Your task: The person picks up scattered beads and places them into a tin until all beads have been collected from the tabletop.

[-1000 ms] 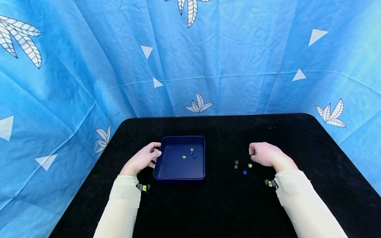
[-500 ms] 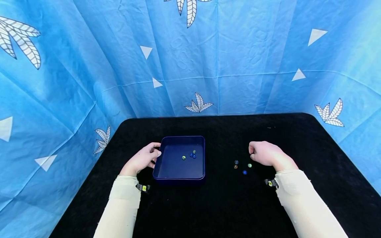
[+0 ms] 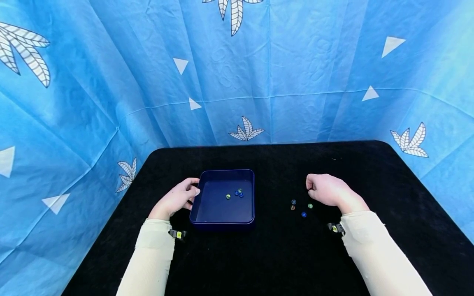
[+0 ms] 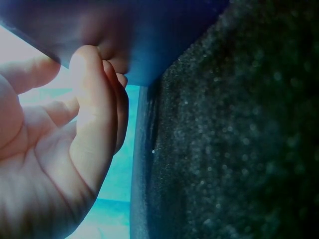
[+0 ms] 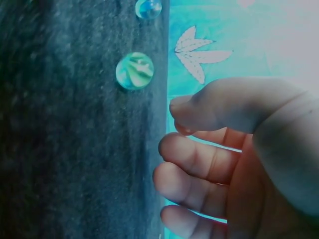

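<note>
My left hand (image 3: 177, 198) holds the left side of a square dark-blue tray (image 3: 195, 218), thumb over its rim and fingers against the outer wall. In the left wrist view the fingertips (image 4: 87, 57) meet that blue wall. Inside the tray lie a yellow-green marble (image 3: 228, 197), a green one (image 3: 240, 190) and two blue ones (image 3: 241, 195). My right hand (image 3: 327, 190) is close over the table, fingers curled and thumb across the index finger; I cannot tell whether something is between them. Just in front of it sits a green-swirled marble (image 5: 134, 71).
Near the right hand on the black cloth-covered table (image 3: 259, 263) are a dark blue marble (image 3: 293, 202), a brownish-orange marble (image 3: 292, 207) and a bright blue marble (image 3: 304, 214). A blue leaf-patterned curtain (image 3: 296, 65) hangs behind the table.
In the tray, the green marble has rolled toward the two blue ones. My right hand has shifted slightly left and away from me. The left hand keeps its hold on the tray.
</note>
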Available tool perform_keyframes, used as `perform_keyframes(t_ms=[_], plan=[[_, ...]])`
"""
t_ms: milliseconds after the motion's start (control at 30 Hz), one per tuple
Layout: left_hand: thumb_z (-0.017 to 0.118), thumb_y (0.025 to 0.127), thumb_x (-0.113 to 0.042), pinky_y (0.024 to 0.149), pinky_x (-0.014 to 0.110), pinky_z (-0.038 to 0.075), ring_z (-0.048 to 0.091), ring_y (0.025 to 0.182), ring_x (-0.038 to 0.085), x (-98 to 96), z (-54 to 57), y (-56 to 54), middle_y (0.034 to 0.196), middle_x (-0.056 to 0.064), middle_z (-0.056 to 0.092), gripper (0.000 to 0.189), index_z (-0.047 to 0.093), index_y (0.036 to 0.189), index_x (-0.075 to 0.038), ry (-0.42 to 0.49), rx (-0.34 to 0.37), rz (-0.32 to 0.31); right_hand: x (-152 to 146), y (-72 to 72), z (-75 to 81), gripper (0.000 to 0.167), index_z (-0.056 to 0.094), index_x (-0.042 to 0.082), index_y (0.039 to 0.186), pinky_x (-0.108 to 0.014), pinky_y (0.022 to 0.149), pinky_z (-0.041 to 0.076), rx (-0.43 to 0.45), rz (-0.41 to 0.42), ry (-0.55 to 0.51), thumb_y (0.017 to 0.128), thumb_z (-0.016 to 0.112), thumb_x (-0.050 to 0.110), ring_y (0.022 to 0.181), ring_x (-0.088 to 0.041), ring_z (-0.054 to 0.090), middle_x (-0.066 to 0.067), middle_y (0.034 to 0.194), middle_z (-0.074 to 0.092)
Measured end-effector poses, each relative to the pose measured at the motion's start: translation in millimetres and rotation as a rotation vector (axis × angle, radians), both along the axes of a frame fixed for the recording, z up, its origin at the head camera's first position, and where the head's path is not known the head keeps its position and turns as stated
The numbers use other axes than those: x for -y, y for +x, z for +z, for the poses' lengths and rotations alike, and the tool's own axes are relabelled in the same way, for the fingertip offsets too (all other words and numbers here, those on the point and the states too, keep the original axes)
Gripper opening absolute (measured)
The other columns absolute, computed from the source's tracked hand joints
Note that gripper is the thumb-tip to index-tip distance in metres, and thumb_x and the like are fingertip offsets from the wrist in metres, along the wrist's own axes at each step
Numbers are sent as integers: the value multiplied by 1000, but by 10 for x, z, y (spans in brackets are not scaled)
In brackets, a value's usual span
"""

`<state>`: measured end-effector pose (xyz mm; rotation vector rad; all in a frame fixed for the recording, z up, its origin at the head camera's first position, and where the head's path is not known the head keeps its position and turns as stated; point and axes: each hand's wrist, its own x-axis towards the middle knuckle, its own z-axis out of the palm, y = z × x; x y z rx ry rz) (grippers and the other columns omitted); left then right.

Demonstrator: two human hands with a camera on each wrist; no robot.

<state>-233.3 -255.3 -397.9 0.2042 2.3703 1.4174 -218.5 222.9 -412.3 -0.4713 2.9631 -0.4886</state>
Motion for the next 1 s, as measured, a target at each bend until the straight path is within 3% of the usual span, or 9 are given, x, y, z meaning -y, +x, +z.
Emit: perform_keyframes(t_ms=[200, 533, 633, 733, 833, 1000], plan=[[46, 106, -11, 69, 39, 56, 59, 91, 37, 11, -18, -11, 121, 29, 51, 48, 34, 151, 3, -6, -4, -1, 66, 19, 40, 11, 62, 20, 93, -37, 64, 42, -38, 3, -12, 86, 62, 12, 70, -15, 49, 7, 75, 52], [48, 107, -17, 69, 41, 57, 60, 89, 30, 118, -284, -176, 121, 23, 54, 50, 35, 153, -3, 1, -2, 11, 221, 98, 213, 11, 65, 17, 96, -37, 65, 43, -118, 17, -39, 88, 61, 11, 67, -13, 48, 8, 73, 51], [47, 107, -18, 69, 41, 57, 60, 89, 30, 121, -295, -182, 123, 23, 54, 50, 34, 153, -3, 1, 2, 11, 296, 123, 270, 11, 65, 18, 95, -37, 66, 45, -157, 35, -46, 87, 61, 10, 67, -12, 49, 10, 73, 51], [46, 107, -15, 70, 41, 56, 59, 90, 31, 74, -199, -124, 123, 25, 53, 50, 33, 153, -1, -5, 5, 11, 392, 134, 323, 12, 64, 19, 93, -37, 65, 46, -193, 63, -55, 86, 62, 9, 67, -10, 50, 11, 72, 51], [47, 107, -16, 70, 41, 57, 59, 90, 31, 74, -189, -120, 122, 24, 53, 50, 34, 153, -1, -11, 4, 10, 502, 122, 359, 13, 64, 19, 92, -36, 65, 46, -214, 89, -58, 86, 63, 9, 66, -9, 49, 12, 72, 50], [48, 107, -20, 72, 41, 57, 59, 92, 30, 141, -288, -180, 122, 21, 53, 50, 35, 153, -4, -13, 2, 5, 695, 102, 423, 13, 64, 19, 93, -36, 66, 47, -219, 124, -62, 87, 62, 8, 65, -10, 49, 11, 73, 52]])
